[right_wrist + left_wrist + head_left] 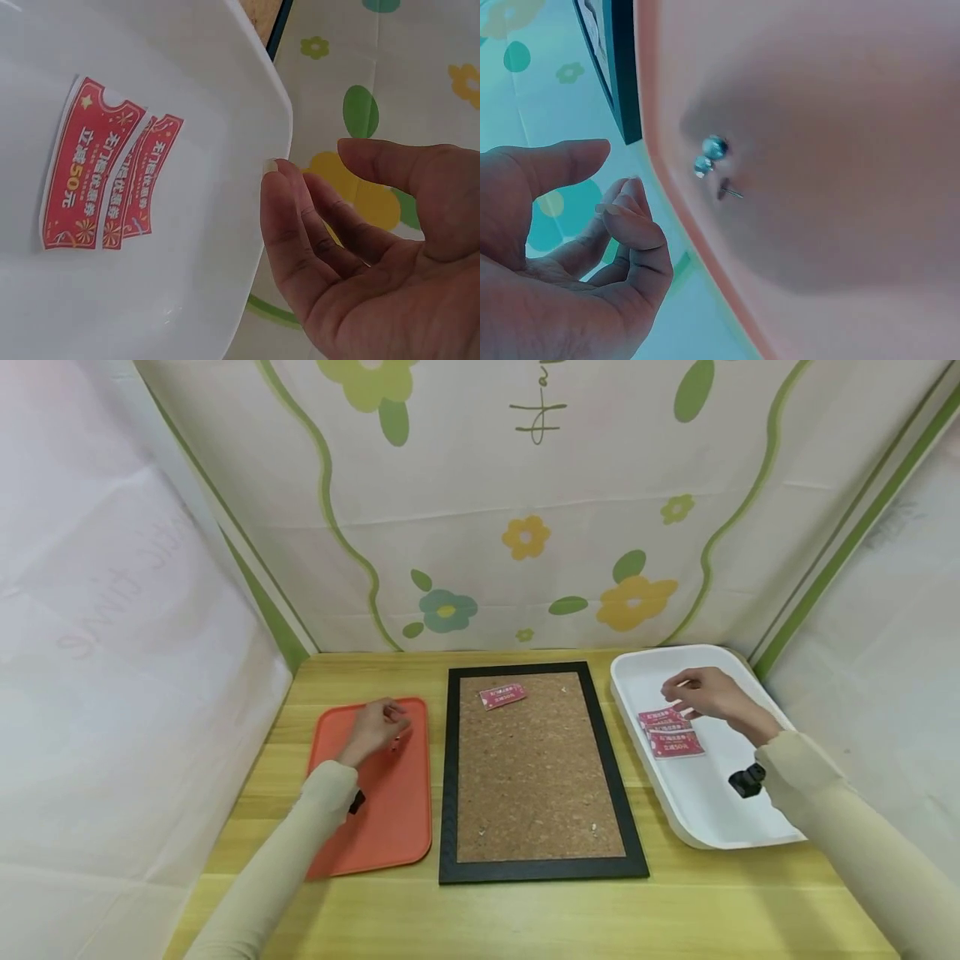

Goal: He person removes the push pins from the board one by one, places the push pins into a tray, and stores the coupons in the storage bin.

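My left hand point(372, 728) hovers above the orange-red tray point(390, 827), thumb apart from loosely bent fingers, holding nothing. Below it lie a few silver-headed thumbtacks point(715, 147); one rests on its side with the point point(735, 193) showing. Over the white tray point(720, 814), my right hand point(708, 693) is likewise empty, its thumb and fingers spread apart in the right wrist view. Several red paper coupons point(90, 165) overlap in that tray, near the fingertips in the head view. Another red coupon point(502, 696) lies near the top left of the cork board point(540, 768).
The black-framed board lies between the two trays on the wooden table point(525, 918). Small light specks, perhaps tacks, show near the board's corners, such as the speck point(594, 827) at lower right. Patterned cloth walls point(480, 510) surround the table's back and sides.
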{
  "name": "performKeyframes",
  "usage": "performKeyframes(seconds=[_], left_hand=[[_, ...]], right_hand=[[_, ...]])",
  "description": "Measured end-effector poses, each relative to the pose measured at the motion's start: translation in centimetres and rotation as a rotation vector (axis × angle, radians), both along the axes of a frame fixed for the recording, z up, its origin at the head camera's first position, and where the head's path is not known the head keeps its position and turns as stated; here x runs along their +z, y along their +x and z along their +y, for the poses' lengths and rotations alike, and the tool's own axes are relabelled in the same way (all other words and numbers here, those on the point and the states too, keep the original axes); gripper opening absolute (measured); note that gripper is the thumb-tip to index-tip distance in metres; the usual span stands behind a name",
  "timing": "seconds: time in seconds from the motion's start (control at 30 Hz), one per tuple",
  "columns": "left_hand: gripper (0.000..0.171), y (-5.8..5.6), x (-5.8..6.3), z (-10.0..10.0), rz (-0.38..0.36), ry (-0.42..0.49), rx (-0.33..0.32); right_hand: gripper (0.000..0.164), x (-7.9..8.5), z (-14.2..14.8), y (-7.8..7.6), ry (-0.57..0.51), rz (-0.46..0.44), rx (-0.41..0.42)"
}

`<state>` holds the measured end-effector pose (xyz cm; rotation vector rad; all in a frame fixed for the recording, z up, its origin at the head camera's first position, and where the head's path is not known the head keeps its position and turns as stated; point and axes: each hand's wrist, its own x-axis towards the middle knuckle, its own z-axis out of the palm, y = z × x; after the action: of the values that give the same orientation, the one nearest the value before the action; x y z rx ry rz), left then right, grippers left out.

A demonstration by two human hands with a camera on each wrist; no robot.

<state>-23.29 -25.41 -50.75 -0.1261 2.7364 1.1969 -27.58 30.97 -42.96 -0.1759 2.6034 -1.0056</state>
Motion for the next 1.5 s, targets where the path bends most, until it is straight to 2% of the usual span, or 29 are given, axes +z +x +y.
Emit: performKeyframes(seconds=[0.3,0.47,0.73,0.9,1.17,1.5], left_hand=[[0.030,-0.5,0.8,1.4,0.054,-0.043,-0.030],[0.027,-1.0,0.9,2.2,0.051,-0.042,-0.052],[0.024,-1.8,1.2,3.5,0.063,-0.018,-0.128],[0.026,-2.7,1.1,4.8,0.058,0.000,-0.163],[0.022,-4.2,0.7,7.2,0.034,0.009,-0.161],[0.025,-6.1,0.2,9.7,0.078,0.038,-0.148]], right_hand=[[0.044,0.0,-4.1,-1.2,-0.042,0.025,0.044],[0.042,-0.3,-6.3,-1.8,-0.061,0.019,0.052],[0.037,-1.7,-9.5,-2.7,-0.070,-0.009,0.060],[0.037,-2.6,-11.0,-3.0,-0.053,-0.025,0.079],[0.039,-3.7,-13.3,-3.7,-0.076,-0.080,0.074],[0.041,-5.5,-16.0,-4.7,-0.132,-0.127,0.034]])
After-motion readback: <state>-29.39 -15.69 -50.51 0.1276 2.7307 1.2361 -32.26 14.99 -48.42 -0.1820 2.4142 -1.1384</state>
